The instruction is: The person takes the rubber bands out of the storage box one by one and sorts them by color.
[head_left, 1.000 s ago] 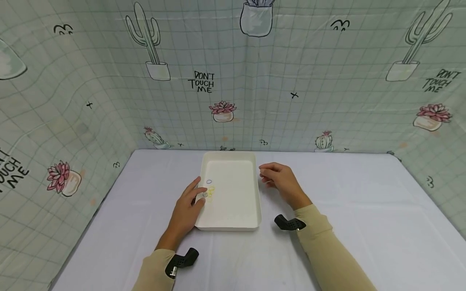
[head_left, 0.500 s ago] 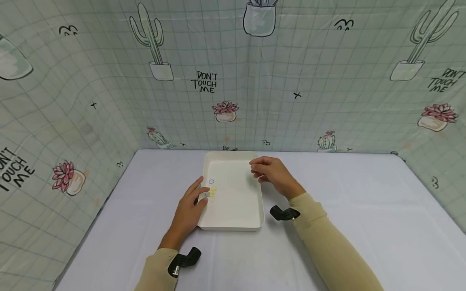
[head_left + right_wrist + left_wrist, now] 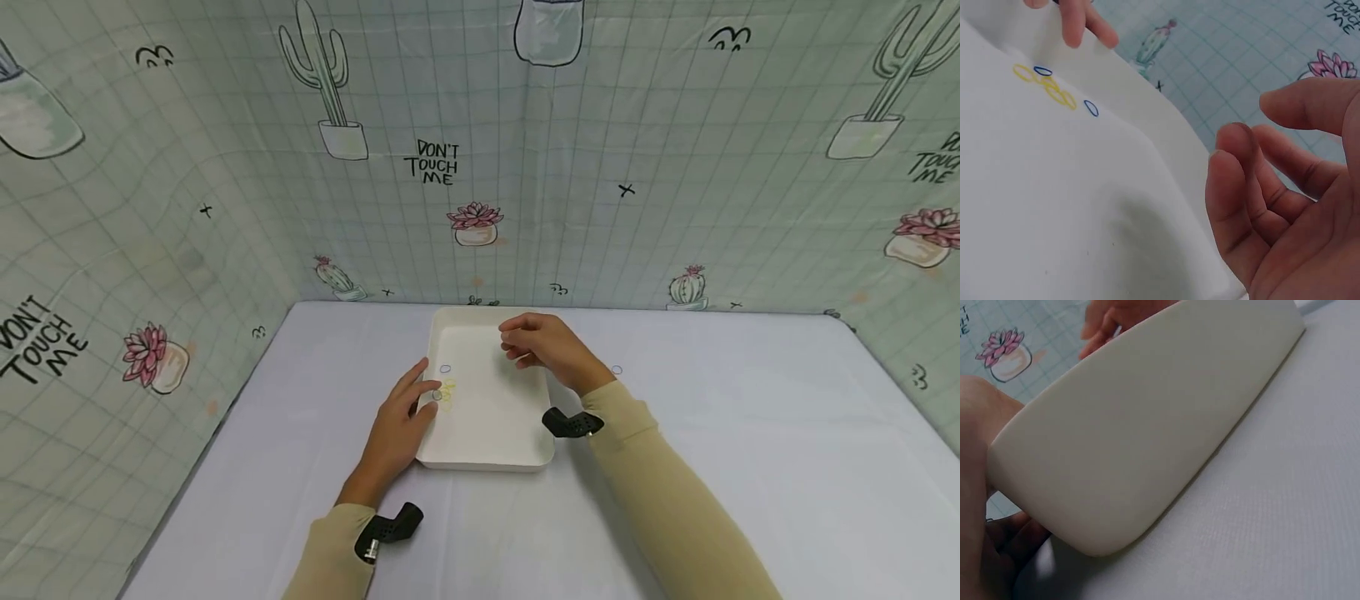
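My left hand [image 3: 396, 432] grips the left side of a shallow white tray [image 3: 495, 442], with fingertips over its rim. In the left wrist view, fingers of this hand also show low beside the tray's outer wall [image 3: 1116, 444]. Inside, near that hand, lies a small cluster of thin yellow rings [image 3: 1055, 94] like rubber bands. Two blue rings of the same kind lie beside them, one against the cluster [image 3: 1042, 71] and one a little apart [image 3: 1090, 108]. My right hand [image 3: 551, 348] hovers above the tray's right half, its fingers loosely bent and nothing between them.
Another blue ring [image 3: 617, 369] lies on the white tablecloth [image 3: 720, 417], just right of my right forearm. Behind the table hangs a gridded cloth [image 3: 570, 150] printed with cacti. Each wrist carries a black camera mount [image 3: 573, 422].
My right hand has moved left from beside the tray to over its inside. The blue ring on the tablecloth has come into sight. The left hand keeps its place on the tray.
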`<state>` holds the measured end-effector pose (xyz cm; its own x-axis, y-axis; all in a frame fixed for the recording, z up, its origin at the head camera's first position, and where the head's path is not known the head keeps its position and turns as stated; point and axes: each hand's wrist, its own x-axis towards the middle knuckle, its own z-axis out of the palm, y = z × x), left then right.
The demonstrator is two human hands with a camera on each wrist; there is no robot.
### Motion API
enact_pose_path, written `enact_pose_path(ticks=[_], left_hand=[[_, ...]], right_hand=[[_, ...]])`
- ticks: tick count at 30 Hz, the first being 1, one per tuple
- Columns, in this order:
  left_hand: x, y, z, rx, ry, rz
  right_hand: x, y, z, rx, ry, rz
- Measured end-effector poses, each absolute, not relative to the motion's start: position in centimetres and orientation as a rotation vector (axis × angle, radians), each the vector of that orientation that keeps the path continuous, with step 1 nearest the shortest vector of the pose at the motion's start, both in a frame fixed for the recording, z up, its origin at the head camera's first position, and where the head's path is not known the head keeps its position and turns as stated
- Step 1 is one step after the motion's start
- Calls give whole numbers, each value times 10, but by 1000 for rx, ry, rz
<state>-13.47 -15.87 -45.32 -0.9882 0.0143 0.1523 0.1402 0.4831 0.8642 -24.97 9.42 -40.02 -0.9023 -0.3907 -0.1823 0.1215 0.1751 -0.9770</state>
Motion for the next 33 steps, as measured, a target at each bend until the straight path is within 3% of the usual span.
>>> enact_pose_path(ticks=[11, 23, 33], left_hand=[[-135, -168, -447, -132, -2647, -1517], [-140, -165, -451, -173, -2668, -1520], [-141, -168, -451, -212, -2677, -1499]], right_hand=[[-258, 53, -407, -232, 2053, -1672], [-269, 43, -421, -132, 2021, -1634], [-270, 24, -425, -261, 2158, -1482]])
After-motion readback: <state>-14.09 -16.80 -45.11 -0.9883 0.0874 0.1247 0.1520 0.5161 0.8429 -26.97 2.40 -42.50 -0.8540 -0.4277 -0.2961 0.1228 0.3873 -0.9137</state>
